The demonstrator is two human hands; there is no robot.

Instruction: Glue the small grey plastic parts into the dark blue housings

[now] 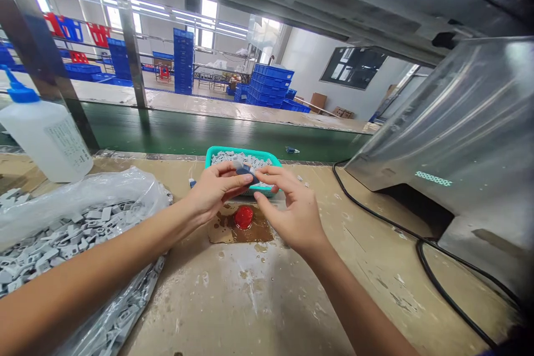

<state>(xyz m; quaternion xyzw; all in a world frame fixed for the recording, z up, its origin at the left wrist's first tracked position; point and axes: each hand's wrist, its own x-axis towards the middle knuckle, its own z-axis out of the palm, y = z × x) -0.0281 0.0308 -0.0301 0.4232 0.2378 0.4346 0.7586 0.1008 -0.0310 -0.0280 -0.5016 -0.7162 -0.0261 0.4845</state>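
Observation:
My left hand [211, 190] pinches a small dark blue and grey plastic part [249, 172] between thumb and fingers, just above the near rim of a teal basket [213, 151]. Beside it is my right hand [297, 208], fingertips close to the part and thumb held apart from the fingers. Whether those fingertips touch the part I cannot tell. The basket holds many small light grey plastic pieces [233, 158]. Below the hands, a round red thing [243, 217], wet and shiny, sits on a stained brown piece of cardboard [221, 233].
Left, an open clear plastic bag [137, 192] holds many grey pieces, with a white squeeze bottle [54, 133] behind. A green conveyor belt [179, 130] crosses behind the basket, carrying a small dark part [292, 150]. A black cable [375, 214] and metal housing [438, 122] are right.

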